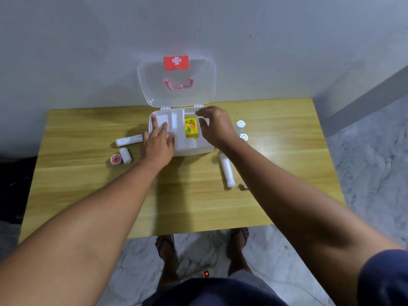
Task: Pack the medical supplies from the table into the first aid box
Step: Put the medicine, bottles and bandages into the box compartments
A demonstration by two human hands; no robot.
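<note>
The white first aid box [189, 149] stands open at the back of the wooden table, its clear lid [176, 85] leaning on the wall. A small yellow carton [191, 128] lies in its right compartment. My left hand [157, 142] rests flat on the box's left compartments, fingers spread. Above the box's right side hovers my right hand [215, 127], fingers apart and holding nothing. Left of the box lie a long white roll [129, 140], a short white roll [125, 155] and a pink tape roll [116, 159]. Right of it are another long white roll [227, 171] and two white bottles [240, 124].
The wooden table [88, 184] stands against a grey wall. A small white item [244, 185] peeks out beside my right forearm. Below the table's front edge are my feet on a marble floor and a device with a red light [206, 273].
</note>
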